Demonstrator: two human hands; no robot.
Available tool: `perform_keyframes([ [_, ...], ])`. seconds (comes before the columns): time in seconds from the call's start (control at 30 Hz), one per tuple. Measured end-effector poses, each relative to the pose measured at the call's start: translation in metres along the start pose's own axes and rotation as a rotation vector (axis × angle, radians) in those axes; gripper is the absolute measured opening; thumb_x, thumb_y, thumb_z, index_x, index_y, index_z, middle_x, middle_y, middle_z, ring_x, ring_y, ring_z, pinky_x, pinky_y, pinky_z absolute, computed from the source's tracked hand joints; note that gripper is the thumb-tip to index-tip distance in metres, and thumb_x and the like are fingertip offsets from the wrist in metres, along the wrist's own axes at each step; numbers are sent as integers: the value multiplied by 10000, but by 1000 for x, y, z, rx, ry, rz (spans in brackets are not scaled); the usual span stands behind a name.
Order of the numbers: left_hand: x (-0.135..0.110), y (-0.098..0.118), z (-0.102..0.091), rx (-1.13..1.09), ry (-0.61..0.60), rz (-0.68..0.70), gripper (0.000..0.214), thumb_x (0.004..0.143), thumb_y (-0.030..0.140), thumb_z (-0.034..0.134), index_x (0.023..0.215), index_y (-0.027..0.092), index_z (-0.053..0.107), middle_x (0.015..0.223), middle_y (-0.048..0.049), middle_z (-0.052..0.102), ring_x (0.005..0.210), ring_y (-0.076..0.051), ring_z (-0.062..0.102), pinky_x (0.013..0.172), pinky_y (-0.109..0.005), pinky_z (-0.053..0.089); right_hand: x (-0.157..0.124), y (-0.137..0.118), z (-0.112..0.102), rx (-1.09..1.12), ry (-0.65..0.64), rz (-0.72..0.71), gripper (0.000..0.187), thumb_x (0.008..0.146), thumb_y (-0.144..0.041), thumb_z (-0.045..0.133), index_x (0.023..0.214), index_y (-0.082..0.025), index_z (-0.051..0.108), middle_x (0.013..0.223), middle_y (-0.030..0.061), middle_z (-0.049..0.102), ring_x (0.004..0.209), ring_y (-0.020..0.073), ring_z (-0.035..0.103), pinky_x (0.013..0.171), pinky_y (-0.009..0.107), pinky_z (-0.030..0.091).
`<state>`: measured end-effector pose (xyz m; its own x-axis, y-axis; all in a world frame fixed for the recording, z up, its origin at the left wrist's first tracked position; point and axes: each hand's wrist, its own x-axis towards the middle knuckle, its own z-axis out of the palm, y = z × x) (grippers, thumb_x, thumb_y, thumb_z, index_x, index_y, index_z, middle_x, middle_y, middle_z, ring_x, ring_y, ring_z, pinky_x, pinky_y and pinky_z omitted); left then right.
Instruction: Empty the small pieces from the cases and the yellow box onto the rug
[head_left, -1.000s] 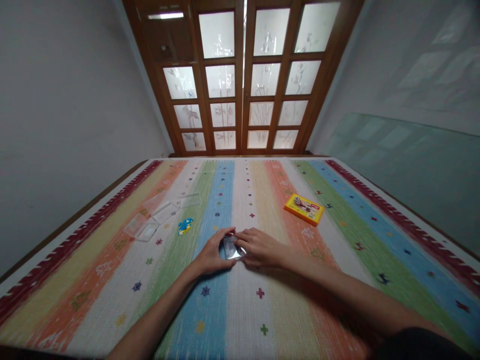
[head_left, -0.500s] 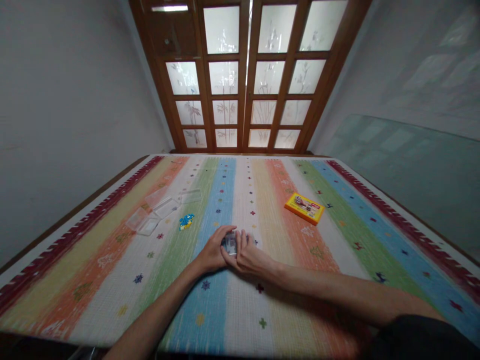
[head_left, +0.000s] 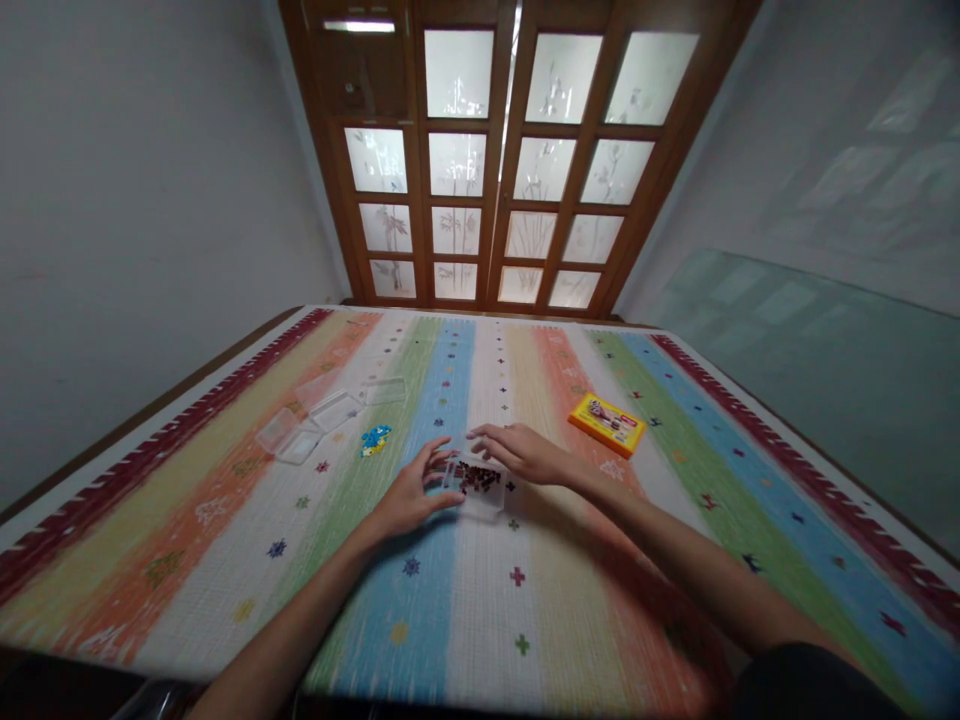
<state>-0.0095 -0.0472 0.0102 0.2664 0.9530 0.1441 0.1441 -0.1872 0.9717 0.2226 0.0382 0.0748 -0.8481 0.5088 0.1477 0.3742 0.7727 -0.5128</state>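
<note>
A small clear plastic box (head_left: pixel 487 507) lies in front of me, with a heap of small dark red-brown pieces (head_left: pixel 480 478) visible in it. My left hand (head_left: pixel 420 485) is curved around its left side, thumb at the front corner and fingers toward the back. Over the box's back right edge reaches my right hand (head_left: pixel 521 452), its fingers stretched and slightly bent; whether they touch the lid is hard to make out. To the left of the box is a small pile of blue and yellow pieces (head_left: pixel 375 440).
Opened clear plastic cases (head_left: pixel 298 446) lie at the left on the striped tablecloth (head_left: pixel 352 560). A flat yellow box (head_left: pixel 606 424) with a printed picture rests at the right. Beyond the table's far edge stand wood-framed glass doors (head_left: pixel 491 220).
My right hand has lifted off the top of the plastic box and shifted back and right. The fingers of my left hand have spread, and the dark pieces in the box now show.
</note>
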Motion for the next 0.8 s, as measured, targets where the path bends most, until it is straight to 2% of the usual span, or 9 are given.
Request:
perform_keyframes([
  [0.1,-5,5,-20,-2,58,-36,791,778,304,789,1463,256,396,1461,-170,525,1208,-283,628,1012,-482,546,24,4,1,348,41,40,306,1052,-303,322,1219,-163,538,990,93,755,766,150,721,698,292,571],
  [0.17,-10,5,-37,34,136,-37,767,783,334,773,1447,236,400,1464,-171,521,1255,-289,597,1031,-474,534,46,6,6,526,35,84,218,1015,-288,417,1156,-170,534,963,79,757,719,141,713,652,280,585],
  [0.27,-19,2,-63,89,280,-22,678,809,369,727,1398,214,431,1430,-159,553,1322,-297,544,1087,-484,486,82,6,16,758,-31,153,192,912,-185,554,1100,-182,513,950,55,753,717,141,713,656,286,609],
  [0.37,-24,-2,-83,116,392,-2,609,814,379,701,1348,204,467,1379,-151,591,1320,-295,545,1106,-500,463,115,3,27,866,-124,237,242,855,-108,555,1087,-167,521,949,55,735,697,144,708,618,283,619],
  [0.47,-22,-4,-98,135,483,45,554,809,352,685,1312,205,504,1357,-139,606,1307,-283,557,1118,-509,449,144,-3,36,813,-149,272,293,819,-62,539,1100,-146,556,964,68,718,682,132,686,568,245,598],
  [0.6,-13,-6,-114,246,574,106,500,810,318,660,1285,201,556,1370,-125,611,1306,-281,562,1123,-512,445,172,-10,40,608,-61,205,382,788,-24,529,1146,-140,600,1037,80,710,712,126,655,589,234,569],
  [0.7,-8,-10,-124,380,620,105,495,832,299,638,1310,192,568,1366,-133,621,1227,-283,623,1068,-507,502,182,-14,37,418,31,86,416,776,-3,543,1155,-143,639,1076,70,710,798,142,653,725,274,561],
  [0.8,-4,-15,-129,491,668,107,483,853,288,621,1322,183,577,1316,-138,651,1048,-261,705,966,-481,570,184,-17,33,268,83,-44,415,783,-3,562,1154,-153,671,1074,53,721,853,150,647,852,307,517],
])
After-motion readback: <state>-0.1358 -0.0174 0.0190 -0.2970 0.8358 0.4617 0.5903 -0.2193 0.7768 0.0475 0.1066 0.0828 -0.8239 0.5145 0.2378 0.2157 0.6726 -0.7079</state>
